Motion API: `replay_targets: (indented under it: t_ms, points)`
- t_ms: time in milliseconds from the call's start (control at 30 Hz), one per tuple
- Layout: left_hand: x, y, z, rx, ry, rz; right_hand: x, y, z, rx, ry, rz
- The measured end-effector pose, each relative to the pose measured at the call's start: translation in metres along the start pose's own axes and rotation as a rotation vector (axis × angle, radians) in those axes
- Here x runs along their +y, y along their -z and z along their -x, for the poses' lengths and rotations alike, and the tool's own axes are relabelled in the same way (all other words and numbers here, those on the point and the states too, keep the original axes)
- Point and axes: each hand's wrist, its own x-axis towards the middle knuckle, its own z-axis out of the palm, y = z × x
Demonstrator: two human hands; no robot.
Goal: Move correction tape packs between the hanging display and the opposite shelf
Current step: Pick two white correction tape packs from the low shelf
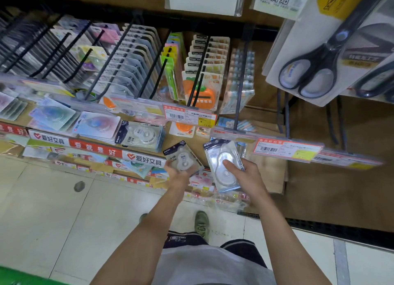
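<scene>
The left hand (178, 170) grips a small correction tape pack (181, 156) from below, fingers curled under its lower edge, the card tilted with its dark header toward the display. The right hand (245, 173) holds a larger clear correction tape pack (223, 167), thumb pressed on the blister face and the remaining fingers behind the card. Both packs hang in the air just in front of the hanging display (136, 56), below the price-tag rail (189, 115) and beside a stack of similar packs (142, 135) lying on the lower tier.

Judged from this arrangement, the step in hand is carrying the two packs between the display and the opposite shelf, which lies out of view. To do it well, each pack is best kept pinched by its card rather than its blister, since the clear plastic looks smooth and likely to slip or dent. If a pack is to go on a peg (200, 71), the header hole needs to be turned toward the peg tip and the card held square to it; one hand at a time would probably serve better than both. The projecting price-tag rail near the right hand is a likely snag when lifting.

The scissors packs (315, 65) hang well apart at the right.
</scene>
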Motion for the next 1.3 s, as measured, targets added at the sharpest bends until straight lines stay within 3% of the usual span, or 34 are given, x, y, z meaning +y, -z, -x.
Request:
replay_targets:
  t_ms: [300,633,933,1300]
  points:
    - [-0.007,0.047,0.013,-0.168,0.16,0.131,0.002,-0.028,-0.007,-0.1,0.013,0.118]
    - [0.004,0.15,0.025,-0.144,0.17,0.309,-0.007,-0.115,-0.015,-0.276,-0.017,0.221]
    - [0.024,0.277,0.042,-0.056,0.065,0.457,-0.026,-0.255,0.015,-0.556,-0.007,0.31]
    - [0.041,0.481,0.052,0.165,-0.183,0.604,-0.043,-0.503,0.072,-0.934,0.125,0.484]
